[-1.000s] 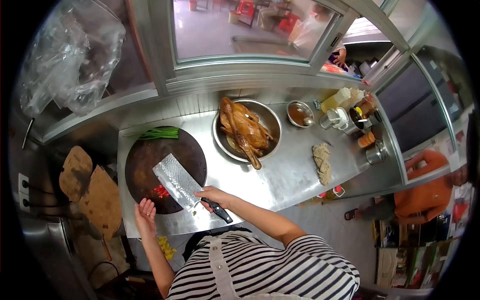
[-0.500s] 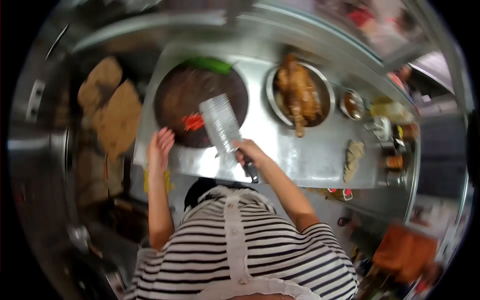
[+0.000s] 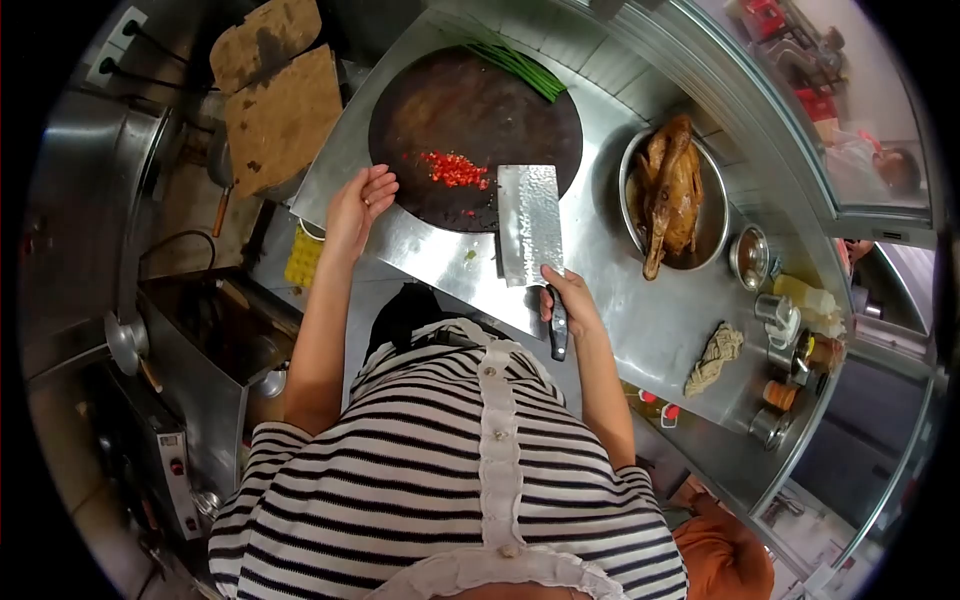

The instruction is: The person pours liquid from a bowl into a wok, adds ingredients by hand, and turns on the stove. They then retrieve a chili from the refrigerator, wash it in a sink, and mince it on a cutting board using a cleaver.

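Since a second ago the cleaver (image 3: pixel 530 224) has swung off the chopped red chilli (image 3: pixel 455 169), blade now flat at frame centre, right hand (image 3: pixel 566 297) closed on its handle. Left hand (image 3: pixel 357 207) rests open, empty, at the chopping board (image 3: pixel 470 110) edge; chopping appears paused

Steel counter (image 3: pixel 600 300): chopping board (image 3: pixel 470 110), bowl (image 3: pixel 712 215), rag (image 3: pixel 714 358).

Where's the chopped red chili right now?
In the head view, the chopped red chili lies on the round cutting board, just left of the cleaver and right of the left hand.

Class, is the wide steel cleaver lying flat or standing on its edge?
Flat: the wide steel cleaver shows its broad face, lying across the round dark chopping board's rim, right hand on the handle.
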`<control>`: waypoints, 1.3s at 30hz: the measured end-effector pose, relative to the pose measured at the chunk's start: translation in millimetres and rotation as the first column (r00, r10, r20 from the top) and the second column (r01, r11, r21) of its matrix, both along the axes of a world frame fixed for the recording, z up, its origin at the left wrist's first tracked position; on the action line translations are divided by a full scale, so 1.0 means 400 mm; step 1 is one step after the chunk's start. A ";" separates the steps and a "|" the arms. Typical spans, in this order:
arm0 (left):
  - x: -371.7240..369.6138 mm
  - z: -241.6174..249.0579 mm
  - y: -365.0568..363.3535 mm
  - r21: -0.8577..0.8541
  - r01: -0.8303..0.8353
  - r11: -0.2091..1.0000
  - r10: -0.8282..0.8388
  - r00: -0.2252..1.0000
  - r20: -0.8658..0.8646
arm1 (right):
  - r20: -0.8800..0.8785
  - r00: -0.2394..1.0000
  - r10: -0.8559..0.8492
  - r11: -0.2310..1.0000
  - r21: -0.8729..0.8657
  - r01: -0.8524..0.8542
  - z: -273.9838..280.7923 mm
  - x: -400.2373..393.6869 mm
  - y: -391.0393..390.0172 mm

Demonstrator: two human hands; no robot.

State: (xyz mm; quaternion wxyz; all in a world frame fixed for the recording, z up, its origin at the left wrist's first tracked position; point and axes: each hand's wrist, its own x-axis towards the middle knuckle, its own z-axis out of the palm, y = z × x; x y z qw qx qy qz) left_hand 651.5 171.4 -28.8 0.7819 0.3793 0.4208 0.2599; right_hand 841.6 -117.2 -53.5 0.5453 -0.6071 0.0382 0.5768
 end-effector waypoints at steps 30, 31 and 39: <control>0.211 -0.030 -0.059 0.708 -0.014 0.707 0.118 0.988 -0.099 | 0.063 0.996 -0.069 0.992 0.109 0.062 0.059 0.011 0.099; 0.207 -0.028 -0.052 0.732 -0.025 0.681 0.132 0.987 -0.089 | 0.071 0.995 -0.072 0.993 0.096 0.065 0.048 0.010 0.090; 0.132 -0.079 -0.027 0.871 0.300 0.388 0.154 0.911 -0.382 | 0.118 0.990 -0.074 0.997 0.009 0.074 0.026 -0.009 0.064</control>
